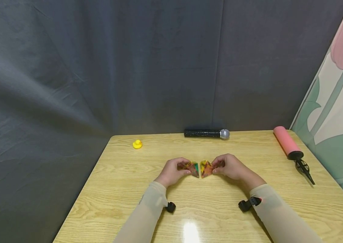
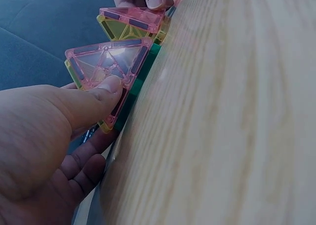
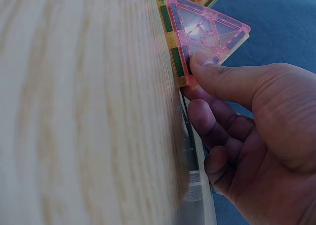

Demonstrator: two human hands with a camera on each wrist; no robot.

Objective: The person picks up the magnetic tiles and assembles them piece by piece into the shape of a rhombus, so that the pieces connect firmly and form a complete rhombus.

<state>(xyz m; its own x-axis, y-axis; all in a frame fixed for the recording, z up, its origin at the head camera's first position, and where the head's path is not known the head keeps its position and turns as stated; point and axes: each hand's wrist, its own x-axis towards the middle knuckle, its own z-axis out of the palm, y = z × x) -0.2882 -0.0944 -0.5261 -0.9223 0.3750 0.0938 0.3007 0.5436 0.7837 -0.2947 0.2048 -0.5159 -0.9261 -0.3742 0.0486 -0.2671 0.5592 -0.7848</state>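
Two small structures of translucent magnetic tiles stand side by side on the table, a narrow gap between them in the head view. My left hand [image 1: 172, 172] pinches the left magnetic tile structure [image 1: 194, 169], which has pink, yellow and green triangular tiles. In the left wrist view the thumb presses its pink triangle [image 2: 111, 62]. My right hand [image 1: 231, 166] pinches the right magnetic tile structure [image 1: 206, 168], of pink, yellow and orange tiles. The right wrist view shows the thumb on its pink triangle [image 3: 207, 29], other fingers curled behind and partly hidden.
A yellow rubber duck [image 1: 137, 144] sits at the back left of the wooden table [image 1: 122, 189]. A black microphone [image 1: 206, 133] with a silver head lies along the back edge. At the right lies a pink hand pump [image 1: 288, 141] with a black nozzle. A dark curtain [image 1: 165, 67] hangs behind.
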